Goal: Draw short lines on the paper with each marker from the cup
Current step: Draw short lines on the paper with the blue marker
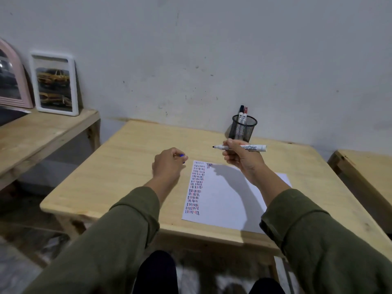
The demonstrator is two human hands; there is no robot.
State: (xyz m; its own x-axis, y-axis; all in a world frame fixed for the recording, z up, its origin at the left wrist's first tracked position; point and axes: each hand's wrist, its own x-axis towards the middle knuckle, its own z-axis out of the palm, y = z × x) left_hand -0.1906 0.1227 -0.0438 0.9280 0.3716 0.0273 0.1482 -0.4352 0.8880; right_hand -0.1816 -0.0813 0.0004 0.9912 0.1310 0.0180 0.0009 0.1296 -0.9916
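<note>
A white sheet of paper point(224, 200) lies on the wooden table point(131, 170), with rows of short red, blue and black lines down its left side. My right hand point(241, 160) holds an uncapped white marker point(257, 147) level above the paper's far edge, tip pointing left. My left hand point(168, 165) hovers left of the paper, closed on a blue marker cap point(182, 156). A black mesh cup point(243, 128) stands at the back of the table with two capped markers point(243, 114) in it, one black and one red.
A second wooden bench point(42, 132) at the left carries a white picture frame point(55, 83) and a pink arched mirror point(11, 81) leaning on the wall. Another wooden piece point(364, 172) stands at the right. My knees show below the table's front edge.
</note>
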